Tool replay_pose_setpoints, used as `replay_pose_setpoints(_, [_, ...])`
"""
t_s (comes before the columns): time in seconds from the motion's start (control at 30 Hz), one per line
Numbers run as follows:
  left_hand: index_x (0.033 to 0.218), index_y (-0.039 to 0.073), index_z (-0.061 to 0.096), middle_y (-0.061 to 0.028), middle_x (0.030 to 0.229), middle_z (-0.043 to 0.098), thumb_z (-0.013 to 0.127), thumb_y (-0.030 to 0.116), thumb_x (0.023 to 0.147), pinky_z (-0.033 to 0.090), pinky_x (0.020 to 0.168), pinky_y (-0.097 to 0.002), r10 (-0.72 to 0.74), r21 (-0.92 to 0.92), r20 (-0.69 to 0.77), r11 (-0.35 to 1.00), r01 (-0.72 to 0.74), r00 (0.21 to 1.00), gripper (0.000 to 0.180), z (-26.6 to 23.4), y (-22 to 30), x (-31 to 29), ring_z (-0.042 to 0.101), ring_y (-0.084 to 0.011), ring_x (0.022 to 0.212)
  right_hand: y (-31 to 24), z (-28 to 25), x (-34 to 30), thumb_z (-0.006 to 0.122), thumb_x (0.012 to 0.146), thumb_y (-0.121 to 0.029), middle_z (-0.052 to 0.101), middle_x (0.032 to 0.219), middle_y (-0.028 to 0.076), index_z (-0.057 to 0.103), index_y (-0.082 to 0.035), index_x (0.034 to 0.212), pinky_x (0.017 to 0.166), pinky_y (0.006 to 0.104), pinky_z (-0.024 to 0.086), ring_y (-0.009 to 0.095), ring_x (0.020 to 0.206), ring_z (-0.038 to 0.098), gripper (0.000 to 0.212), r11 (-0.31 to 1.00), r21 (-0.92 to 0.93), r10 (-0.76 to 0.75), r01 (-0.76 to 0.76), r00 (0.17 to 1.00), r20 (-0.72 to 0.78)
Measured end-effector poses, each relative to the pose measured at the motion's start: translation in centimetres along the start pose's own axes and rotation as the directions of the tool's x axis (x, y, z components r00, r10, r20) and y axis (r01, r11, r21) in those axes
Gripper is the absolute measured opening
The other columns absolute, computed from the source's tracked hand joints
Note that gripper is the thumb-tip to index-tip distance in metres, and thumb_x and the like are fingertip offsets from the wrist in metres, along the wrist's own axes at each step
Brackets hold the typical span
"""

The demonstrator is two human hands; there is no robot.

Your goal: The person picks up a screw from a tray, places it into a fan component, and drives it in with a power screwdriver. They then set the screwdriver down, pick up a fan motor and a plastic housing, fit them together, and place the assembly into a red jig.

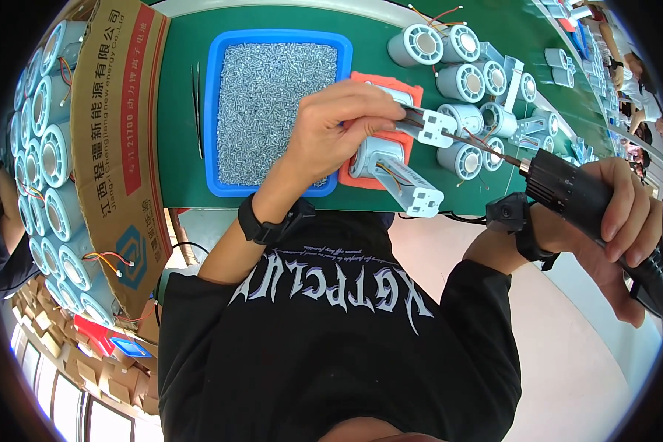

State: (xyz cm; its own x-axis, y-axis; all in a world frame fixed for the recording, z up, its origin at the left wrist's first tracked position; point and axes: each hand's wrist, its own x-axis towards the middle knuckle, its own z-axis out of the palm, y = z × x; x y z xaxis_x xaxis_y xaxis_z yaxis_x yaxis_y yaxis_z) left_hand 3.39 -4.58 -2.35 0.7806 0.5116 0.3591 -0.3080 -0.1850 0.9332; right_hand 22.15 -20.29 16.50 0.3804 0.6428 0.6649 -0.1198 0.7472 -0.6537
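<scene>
My left hand point(346, 121) is closed, thumb and fingers pinching the handle of a pale blue plastic housing point(433, 128). Something dark shows along the handle by my fingertips; I cannot make it out. My right hand point(626, 221) is wrapped round a black electric screwdriver point(571, 191), held nearly level. Its long thin bit points left at the white end face of that handle; whether the tip sits in a hole I cannot tell. Just nearer, a second pale blue housing point(414, 193) rests on an orange cloth point(346, 174), handle toward me, coloured wires along it.
A blue tray point(212, 118) full of small screws point(276, 110) lies left of the cloth, with dark tweezers point(197, 110) beside it. A cardboard box point(118, 155) holding several round housings point(54, 156) stands far left. More housings point(460, 82) crowd the green table's right side.
</scene>
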Motion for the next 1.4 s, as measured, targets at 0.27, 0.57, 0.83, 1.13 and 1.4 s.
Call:
replay_pose_setpoints(0.27, [0.108, 0.009, 0.067, -0.0089, 0.117, 0.063, 0.080, 0.003, 0.064, 0.048, 0.092, -0.0379, -0.010, 0.317, 0.057, 0.949, -0.008, 0.998, 0.047, 0.5, 0.2, 0.1, 0.058, -0.0276, 0.113, 3.6, 2.3, 0.0, 0.084, 0.058, -0.059, 0.060, 0.070, -0.004, 0.065, -0.012, 0.096, 0.051, 0.0171, 0.048, 0.006, 0.053, 0.059, 0.064, 0.998, -0.069, 0.025, -0.012, 0.983, 0.180])
replay_pose_setpoints(0.57, [0.107, 0.011, 0.066, -0.0067, 0.109, 0.064, 0.078, 0.005, 0.062, 0.047, 0.088, -0.0394, -0.004, 0.331, 0.072, 0.943, -0.020, 0.997, 0.047, 0.7, -0.5, 0.2, 0.059, -0.0283, 0.103, 6.0, 3.2, 0.9, 0.080, 0.064, -0.060, 0.060, 0.074, 0.000, 0.058, -0.012, 0.115, 0.052, 0.0184, 0.050, 0.009, 0.054, 0.060, 0.074, 1.000, -0.029, 0.020, -0.012, 0.944, 0.330])
replay_pose_setpoints(0.83, [0.102, 0.011, 0.069, -0.0053, 0.103, 0.065, 0.077, 0.004, 0.061, 0.049, 0.083, -0.0381, -0.005, 0.320, 0.034, 0.947, -0.006, 0.999, 0.042, 0.8, -0.7, 0.2, 0.060, -0.0272, 0.095, 4.3, 3.2, 0.2, 0.084, 0.066, -0.044, 0.059, 0.071, 0.001, 0.055, -0.010, 0.118, 0.050, 0.0201, 0.050, 0.012, 0.054, 0.059, 0.069, 0.986, -0.156, 0.109, -0.053, 0.919, 0.378])
replay_pose_setpoints(1.13, [0.103, 0.010, 0.069, -0.0054, 0.104, 0.065, 0.076, 0.003, 0.063, 0.050, 0.083, -0.0379, -0.068, 0.275, 0.028, 0.960, 0.058, 0.997, 0.041, 0.9, -0.4, 0.2, 0.060, -0.0274, 0.095, 7.5, 3.8, 1.6, 0.085, 0.065, -0.047, 0.055, 0.068, 0.000, 0.057, -0.008, 0.115, 0.050, 0.0198, 0.047, 0.010, 0.052, 0.056, 0.069, 0.995, 0.068, 0.043, -0.075, 0.922, 0.385])
replay_pose_setpoints(1.4, [0.103, 0.010, 0.067, -0.0079, 0.106, 0.064, 0.073, 0.002, 0.068, 0.050, 0.081, -0.0364, -0.118, 0.294, 0.031, 0.950, 0.104, 0.993, 0.036, 0.7, 1.2, 0.5, 0.061, -0.0281, 0.095, -4.4, 3.8, 0.0, 0.065, 0.088, -0.036, 0.052, 0.073, 0.000, 0.048, -0.006, 0.127, 0.052, 0.0295, 0.055, 0.011, 0.054, 0.054, 0.052, 0.893, -0.369, -0.280, 0.259, 0.960, -0.005])
